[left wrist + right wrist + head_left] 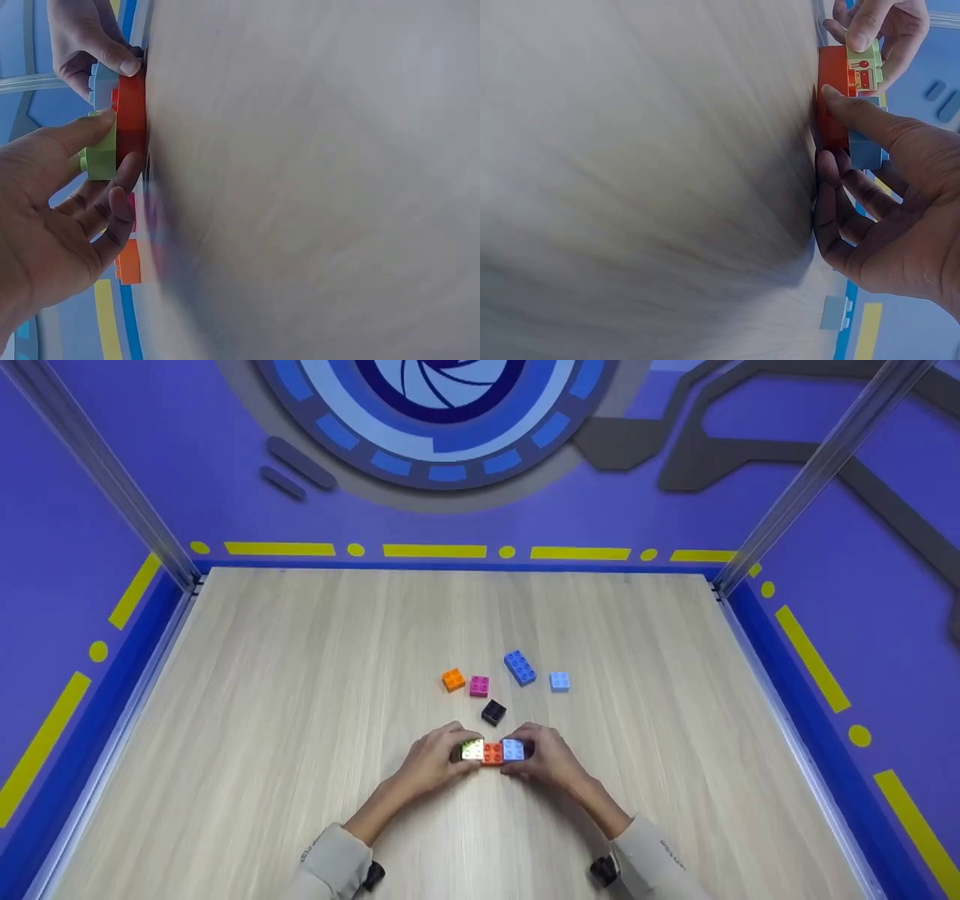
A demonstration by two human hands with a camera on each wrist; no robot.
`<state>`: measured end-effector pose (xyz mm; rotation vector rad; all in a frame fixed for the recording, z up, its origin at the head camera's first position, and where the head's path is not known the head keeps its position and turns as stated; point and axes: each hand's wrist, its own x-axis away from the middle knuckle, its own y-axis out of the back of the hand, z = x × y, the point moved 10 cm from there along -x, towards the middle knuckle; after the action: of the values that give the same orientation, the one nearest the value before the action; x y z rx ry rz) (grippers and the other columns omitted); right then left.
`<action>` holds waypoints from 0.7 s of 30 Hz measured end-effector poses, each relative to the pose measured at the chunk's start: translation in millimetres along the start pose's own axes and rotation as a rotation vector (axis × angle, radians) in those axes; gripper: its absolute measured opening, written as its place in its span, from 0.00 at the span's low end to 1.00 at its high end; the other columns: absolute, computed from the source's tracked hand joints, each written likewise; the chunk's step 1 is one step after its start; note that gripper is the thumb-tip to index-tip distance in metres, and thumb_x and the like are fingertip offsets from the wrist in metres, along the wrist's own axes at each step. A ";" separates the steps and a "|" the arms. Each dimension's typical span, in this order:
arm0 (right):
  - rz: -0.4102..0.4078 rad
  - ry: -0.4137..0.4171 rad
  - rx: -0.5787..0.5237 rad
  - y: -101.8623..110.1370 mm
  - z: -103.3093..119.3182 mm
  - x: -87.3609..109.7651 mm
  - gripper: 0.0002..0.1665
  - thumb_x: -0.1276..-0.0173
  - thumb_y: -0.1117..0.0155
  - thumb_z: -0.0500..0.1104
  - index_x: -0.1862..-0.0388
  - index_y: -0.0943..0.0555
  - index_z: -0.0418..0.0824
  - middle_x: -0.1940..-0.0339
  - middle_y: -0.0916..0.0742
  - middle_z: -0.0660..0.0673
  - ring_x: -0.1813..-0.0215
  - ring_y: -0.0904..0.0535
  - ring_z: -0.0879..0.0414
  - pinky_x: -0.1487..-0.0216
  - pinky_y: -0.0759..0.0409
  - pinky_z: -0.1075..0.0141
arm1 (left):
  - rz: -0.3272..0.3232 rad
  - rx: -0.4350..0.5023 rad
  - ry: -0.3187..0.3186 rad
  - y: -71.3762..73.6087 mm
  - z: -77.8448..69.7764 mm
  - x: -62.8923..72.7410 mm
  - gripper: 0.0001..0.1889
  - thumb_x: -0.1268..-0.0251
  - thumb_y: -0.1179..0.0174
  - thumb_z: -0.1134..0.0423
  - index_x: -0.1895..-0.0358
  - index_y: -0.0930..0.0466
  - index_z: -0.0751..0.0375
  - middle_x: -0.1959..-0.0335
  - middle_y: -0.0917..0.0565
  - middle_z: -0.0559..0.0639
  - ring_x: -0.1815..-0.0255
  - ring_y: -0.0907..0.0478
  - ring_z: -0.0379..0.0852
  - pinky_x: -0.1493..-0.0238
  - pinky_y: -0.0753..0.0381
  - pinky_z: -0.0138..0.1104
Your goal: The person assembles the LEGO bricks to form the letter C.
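A red brick (492, 754) lies low on the table in front of the person. On its left end sits a light green brick (101, 154), which has a printed picture on one side in the right wrist view. A light blue brick (865, 139) sits on the right end, with red studs showing between the two. My left hand (435, 759) pinches the green brick, thumb on the near side. Across from it, my right hand (553, 759) grips the light blue brick, its thumb reaching down over the red one.
Just beyond the hands lies a black brick (493, 712). Farther back are an orange brick (453, 680), a magenta brick (479, 686), a longer blue brick (520, 668) and another light blue brick (559, 682). Blue-purple panels wall the wooden table (300, 660) at the back and sides.
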<state>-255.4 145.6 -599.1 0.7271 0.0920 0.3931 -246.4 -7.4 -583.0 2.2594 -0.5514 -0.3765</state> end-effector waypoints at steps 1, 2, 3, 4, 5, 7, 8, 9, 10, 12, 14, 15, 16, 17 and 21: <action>-0.001 -0.004 0.002 -0.1 -0.5 0.1 0.21 0.49 0.16 0.39 0.55 0.11 0.38 0.58 0.12 0.46 0.55 0.20 0.58 0.50 0.21 0.67 | 0.009 0.004 -0.005 0.0 -0.6 -0.8 0.20 0.42 0.26 0.59 0.46 0.14 0.57 0.58 0.15 0.50 0.61 0.20 0.43 0.59 0.21 0.35; -0.002 -0.011 0.000 -0.2 -1.3 0.1 0.21 0.49 0.16 0.39 0.55 0.11 0.38 0.58 0.11 0.46 0.55 0.20 0.58 0.50 0.21 0.67 | 0.022 0.006 -0.010 0.3 -1.2 -1.7 0.20 0.41 0.26 0.59 0.46 0.14 0.58 0.57 0.14 0.50 0.59 0.19 0.45 0.56 0.19 0.37; 0.000 -0.018 -0.001 -0.6 -1.9 0.2 0.22 0.49 0.16 0.39 0.54 0.11 0.38 0.58 0.11 0.46 0.55 0.20 0.58 0.50 0.21 0.66 | 0.041 0.005 -0.015 0.4 -1.8 -2.3 0.20 0.41 0.27 0.59 0.45 0.15 0.58 0.56 0.14 0.51 0.57 0.18 0.46 0.54 0.19 0.39; 0.000 -0.020 0.000 -1.0 -2.2 0.2 0.22 0.49 0.16 0.39 0.54 0.11 0.38 0.58 0.11 0.46 0.55 0.19 0.57 0.49 0.21 0.65 | 0.064 0.009 -0.021 0.3 -2.2 -2.9 0.20 0.40 0.27 0.58 0.45 0.15 0.58 0.55 0.13 0.52 0.56 0.17 0.47 0.52 0.18 0.41; 0.002 -0.025 -0.001 -1.7 -2.8 0.3 0.22 0.49 0.16 0.40 0.54 0.11 0.38 0.58 0.11 0.46 0.55 0.19 0.57 0.49 0.21 0.64 | 0.090 0.020 -0.025 0.2 -2.4 -3.5 0.21 0.38 0.28 0.56 0.44 0.16 0.58 0.54 0.13 0.52 0.54 0.17 0.49 0.50 0.18 0.42; 0.009 -0.028 -0.001 -2.7 -3.3 0.0 0.23 0.49 0.16 0.40 0.53 0.11 0.38 0.57 0.11 0.46 0.54 0.19 0.57 0.48 0.20 0.63 | 0.149 0.061 -0.019 -0.1 -0.3 -5.0 0.21 0.35 0.30 0.54 0.43 0.16 0.59 0.52 0.12 0.54 0.52 0.17 0.49 0.47 0.18 0.44; 0.013 -0.030 -0.001 -2.9 -3.5 -0.4 0.23 0.49 0.16 0.41 0.52 0.11 0.38 0.56 0.11 0.46 0.54 0.19 0.57 0.47 0.20 0.63 | 0.174 0.091 -0.013 -0.1 1.4 -6.4 0.21 0.33 0.32 0.53 0.42 0.16 0.59 0.50 0.12 0.54 0.52 0.17 0.49 0.47 0.18 0.45; 0.017 -0.032 0.001 -3.1 -3.7 -0.6 0.23 0.48 0.16 0.41 0.52 0.11 0.39 0.56 0.11 0.46 0.53 0.19 0.57 0.47 0.20 0.63 | 0.190 0.123 -0.010 0.4 3.1 -7.9 0.21 0.31 0.34 0.52 0.42 0.16 0.61 0.50 0.12 0.55 0.52 0.16 0.50 0.47 0.18 0.45; 0.018 -0.032 0.000 -2.9 -3.7 -0.8 0.23 0.48 0.16 0.41 0.52 0.11 0.39 0.56 0.11 0.46 0.53 0.19 0.56 0.47 0.20 0.62 | 0.199 0.160 -0.007 1.1 5.2 -10.0 0.20 0.29 0.35 0.53 0.42 0.16 0.62 0.49 0.12 0.57 0.52 0.15 0.50 0.46 0.17 0.45; 0.019 -0.035 0.000 -2.4 -3.6 -0.6 0.23 0.48 0.16 0.41 0.52 0.11 0.38 0.56 0.11 0.46 0.53 0.19 0.56 0.46 0.20 0.62 | 0.200 0.227 0.003 3.2 9.9 -15.0 0.19 0.26 0.39 0.55 0.42 0.17 0.65 0.49 0.12 0.59 0.53 0.14 0.52 0.48 0.16 0.43; 0.021 -0.043 -0.005 -2.3 -4.7 -0.3 0.23 0.48 0.16 0.41 0.52 0.11 0.39 0.56 0.12 0.47 0.53 0.19 0.57 0.46 0.21 0.63 | 0.182 0.282 0.008 5.6 14.2 -20.7 0.18 0.26 0.40 0.59 0.41 0.18 0.67 0.49 0.12 0.62 0.54 0.14 0.53 0.50 0.15 0.41; 0.020 -0.042 -0.005 -2.3 -4.7 0.0 0.23 0.48 0.16 0.41 0.52 0.11 0.39 0.56 0.12 0.47 0.53 0.19 0.57 0.47 0.21 0.63 | 0.174 0.304 0.010 6.6 15.6 -23.6 0.18 0.26 0.39 0.60 0.41 0.18 0.68 0.49 0.12 0.63 0.54 0.14 0.54 0.51 0.15 0.40; 0.020 -0.042 -0.008 -2.2 -4.7 0.3 0.23 0.48 0.16 0.41 0.52 0.11 0.39 0.56 0.12 0.47 0.53 0.20 0.57 0.47 0.21 0.63 | 0.166 0.323 0.012 7.3 17.0 -26.5 0.18 0.27 0.38 0.61 0.40 0.19 0.68 0.48 0.13 0.64 0.54 0.14 0.55 0.51 0.15 0.38; 0.020 -0.040 -0.007 -2.2 -4.5 0.7 0.23 0.48 0.16 0.41 0.52 0.11 0.39 0.56 0.12 0.47 0.53 0.20 0.57 0.47 0.21 0.63 | 0.156 0.338 0.012 7.9 17.8 -29.7 0.19 0.29 0.37 0.63 0.40 0.19 0.69 0.48 0.13 0.64 0.54 0.14 0.55 0.51 0.16 0.38; 0.020 -0.036 -0.025 -2.7 -3.7 1.7 0.22 0.47 0.17 0.41 0.52 0.11 0.39 0.56 0.12 0.47 0.53 0.20 0.57 0.48 0.21 0.64 | 0.123 0.376 0.012 8.4 17.6 -42.8 0.19 0.31 0.35 0.65 0.40 0.20 0.70 0.45 0.15 0.67 0.53 0.15 0.58 0.49 0.16 0.40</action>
<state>-253.8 146.7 -603.6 0.7107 0.0459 0.3990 -293.2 -2.2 -584.4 2.5657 -0.8055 -0.2093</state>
